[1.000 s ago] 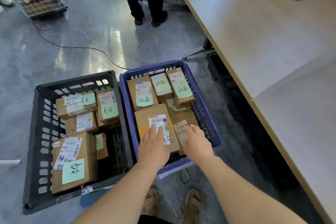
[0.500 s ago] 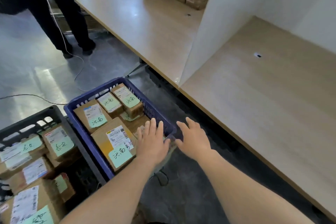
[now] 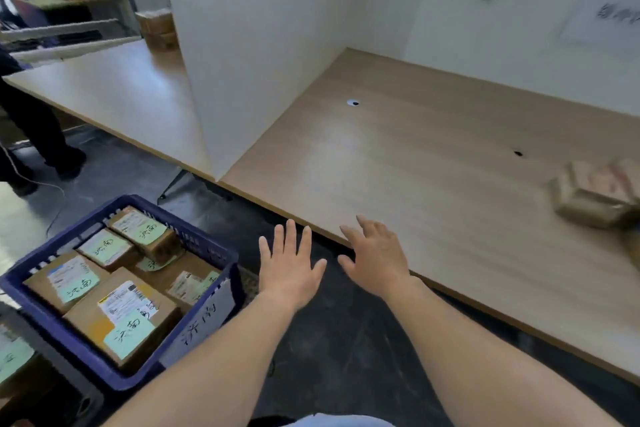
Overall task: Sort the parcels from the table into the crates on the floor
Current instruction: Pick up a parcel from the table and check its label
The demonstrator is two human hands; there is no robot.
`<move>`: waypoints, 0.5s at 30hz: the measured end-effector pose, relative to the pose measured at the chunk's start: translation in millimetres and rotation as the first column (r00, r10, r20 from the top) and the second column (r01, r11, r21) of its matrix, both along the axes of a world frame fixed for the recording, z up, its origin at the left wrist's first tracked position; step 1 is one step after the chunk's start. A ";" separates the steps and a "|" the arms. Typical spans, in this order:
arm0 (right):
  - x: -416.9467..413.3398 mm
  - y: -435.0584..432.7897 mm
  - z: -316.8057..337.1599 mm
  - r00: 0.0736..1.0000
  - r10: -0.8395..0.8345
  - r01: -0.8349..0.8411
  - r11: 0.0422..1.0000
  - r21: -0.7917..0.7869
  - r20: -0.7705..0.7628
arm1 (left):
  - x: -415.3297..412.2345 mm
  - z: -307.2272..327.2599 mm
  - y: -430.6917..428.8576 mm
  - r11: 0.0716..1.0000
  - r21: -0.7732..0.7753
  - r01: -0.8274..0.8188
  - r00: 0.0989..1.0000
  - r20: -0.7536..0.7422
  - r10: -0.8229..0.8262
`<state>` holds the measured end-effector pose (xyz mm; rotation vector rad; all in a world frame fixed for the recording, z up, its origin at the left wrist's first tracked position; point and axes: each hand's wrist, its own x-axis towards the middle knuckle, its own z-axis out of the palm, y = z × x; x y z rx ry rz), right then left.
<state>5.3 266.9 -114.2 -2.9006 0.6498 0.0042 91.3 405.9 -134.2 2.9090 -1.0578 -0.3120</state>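
Lower left, on the floor: crate [image 3: 227,255], in front of the table [image 3: 433,163] edge. Parcels packed inside it, largest parcel [image 3: 121,319] at the near corner, smaller ones behind it toward the far rim. Just left of it, second crate [image 3: 59,360], mostly out of frame. On the table an upright divider [image 3: 263,62] splits left bay from right bay. Far right on the right bay, lone parcel [image 3: 594,196], well apart from both crates. Over the floor between crate and table, left hand [image 3: 291,267]; just right of it, right hand [image 3: 377,260], at the table's front edge. Behind the divider, boxes [image 3: 157,28] on the left bay's far end. Far left on the floor, another person's legs [image 3: 41,135]
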 end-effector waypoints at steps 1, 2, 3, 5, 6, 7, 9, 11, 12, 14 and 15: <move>-14.4 -10.9 0.8 1.000 -0.007 0.007 1.000 -0.004 0.003 | -11.9 1.7 -11.7 1.000 0.003 0.015 1.000 0.008 -0.015; -28.2 -22.1 1.5 1.000 -0.014 0.015 1.000 -0.012 0.010 | -23.1 3.3 -23.1 1.000 0.003 0.029 0.999 0.018 -0.029; -41.2 -33.0 2.4 1.000 -0.022 0.022 0.999 -0.024 0.021 | -33.3 5.0 -34.2 0.999 0.002 0.042 0.999 0.028 -0.042; -65.6 -54.2 4.7 0.998 -0.038 0.040 0.998 -0.052 0.041 | -52.0 7.8 -56.3 0.998 -0.002 0.063 0.997 0.047 -0.062; -77.9 -64.8 6.1 0.998 -0.048 0.051 0.997 -0.063 0.048 | -61.2 9.1 -67.7 0.997 -0.003 0.071 0.996 0.055 -0.071; -89.6 -75.3 7.4 0.997 -0.058 0.061 0.995 -0.073 0.053 | -70.1 10.0 -78.7 0.997 -0.005 0.078 0.995 0.063 -0.078; -113.1 -95.9 10.2 0.994 -0.085 0.090 0.992 -0.086 0.064 | -88.1 11.4 -101.6 0.995 -0.011 0.097 0.992 0.076 -0.096; -135.3 -114.7 12.4 0.990 -0.121 0.129 0.987 -0.098 0.076 | -106.1 11.8 -123.9 0.992 -0.013 0.127 0.988 0.089 -0.126; -146.2 -122.9 13.0 0.987 -0.141 0.149 0.983 -0.106 0.079 | -115.0 12.0 -134.8 0.989 -0.010 0.146 0.985 0.096 -0.145; -167.8 -136.8 12.8 0.981 -0.179 0.187 0.975 -0.117 0.081 | -132.3 12.2 -154.8 0.983 -0.002 0.184 0.978 0.101 -0.182; -178.1 -143.2 12.1 0.976 -0.200 0.210 0.971 -0.119 0.084 | -140.4 12.2 -164.2 0.979 -0.001 0.202 0.974 0.101 -0.201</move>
